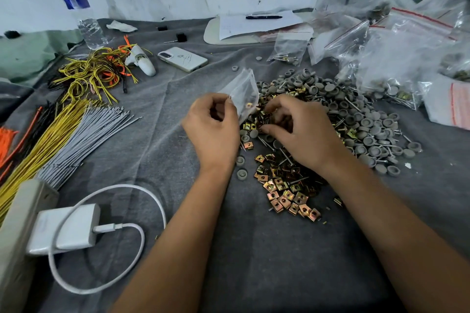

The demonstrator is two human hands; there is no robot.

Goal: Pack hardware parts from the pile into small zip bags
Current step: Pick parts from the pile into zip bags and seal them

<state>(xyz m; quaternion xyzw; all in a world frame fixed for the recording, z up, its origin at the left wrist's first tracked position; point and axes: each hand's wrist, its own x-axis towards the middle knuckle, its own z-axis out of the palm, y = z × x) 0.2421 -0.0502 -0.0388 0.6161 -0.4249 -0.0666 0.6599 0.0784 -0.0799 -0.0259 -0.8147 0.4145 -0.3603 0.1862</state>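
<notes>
A pile of hardware lies on the grey cloth: grey round caps, thin nails and brass-coloured square clips. My left hand pinches the edge of a small clear zip bag, which stands tilted at the pile's left edge with a brass clip inside. My right hand is curled over the clips in the middle of the pile, fingertips down among them; whether it grips any is hidden.
Filled and empty zip bags crowd the back right. A phone, a bottle, bundles of yellow and grey wires, a charger with cable and a clipboard with pen lie left and behind.
</notes>
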